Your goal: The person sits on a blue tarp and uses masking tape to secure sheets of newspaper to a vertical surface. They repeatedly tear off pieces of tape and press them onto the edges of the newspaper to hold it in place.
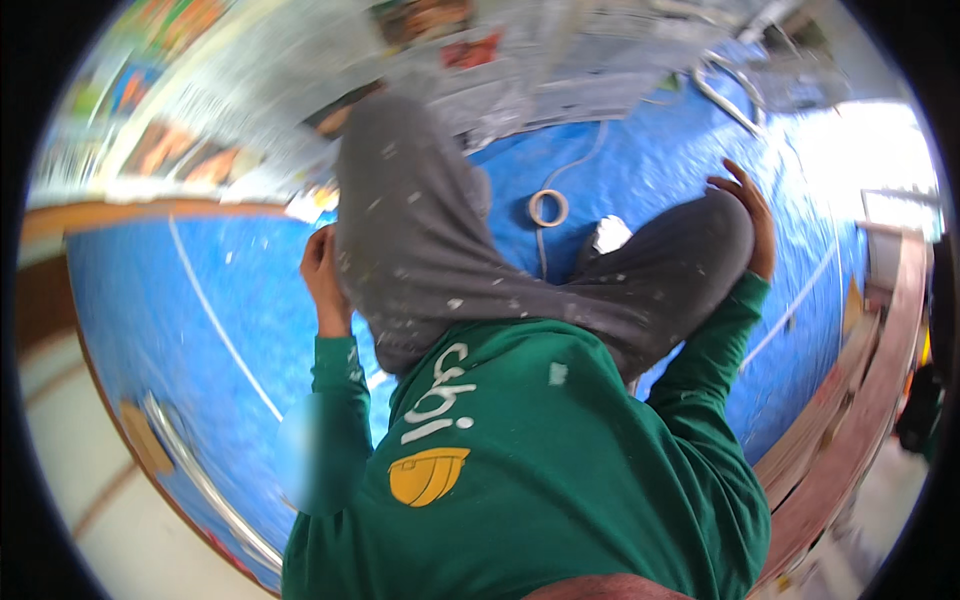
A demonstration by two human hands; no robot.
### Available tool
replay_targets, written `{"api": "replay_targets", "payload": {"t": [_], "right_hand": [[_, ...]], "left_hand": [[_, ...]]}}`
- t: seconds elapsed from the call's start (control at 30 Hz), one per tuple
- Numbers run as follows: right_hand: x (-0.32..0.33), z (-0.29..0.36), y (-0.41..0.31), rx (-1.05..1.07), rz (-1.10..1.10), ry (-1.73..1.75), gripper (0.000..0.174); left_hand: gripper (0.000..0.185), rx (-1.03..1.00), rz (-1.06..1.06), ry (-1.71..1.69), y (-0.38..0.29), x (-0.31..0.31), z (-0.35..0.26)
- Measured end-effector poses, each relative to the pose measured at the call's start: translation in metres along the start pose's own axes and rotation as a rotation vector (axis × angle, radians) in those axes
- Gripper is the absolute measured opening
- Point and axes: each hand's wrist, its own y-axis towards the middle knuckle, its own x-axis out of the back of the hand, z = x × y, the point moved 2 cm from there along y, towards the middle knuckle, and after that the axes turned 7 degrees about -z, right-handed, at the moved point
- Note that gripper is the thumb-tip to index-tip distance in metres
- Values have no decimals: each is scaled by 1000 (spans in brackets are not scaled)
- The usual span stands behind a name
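Observation:
My left hand (321, 259) is beside my bent left leg, in paint-flecked grey trousers (420, 225). The leg partly hides its fingers, so whether it holds anything cannot be told. On the outer side of my right knee rests my right hand (756, 217), fingers apart, with nothing in it. A roll of masking tape (535, 213) lies on the blue tarpaulin (510, 169) between my legs. Near my right shin shows a small white object (612, 234), too blurred to name.
Newspaper sheets (570, 75) cover the area ahead. Wooden planks (847, 420) run along the right. A long shiny metal bar (202, 476) lies at the lower left, beside a strip of brown board (146, 435). A pale looped hose or cord (731, 94) is at the upper right.

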Motion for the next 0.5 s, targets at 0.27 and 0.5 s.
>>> {"api": "replay_targets", "payload": {"t": [0.27, 0.5], "right_hand": [[7, -74, -28, -312, -171, 657, 48], [6, -159, -54, -265, -235, 746, 47]], "left_hand": [[29, -287, 4, -76, 27, -57, -115], [23, -777, 130, 205, 2, -120, -170]]}}
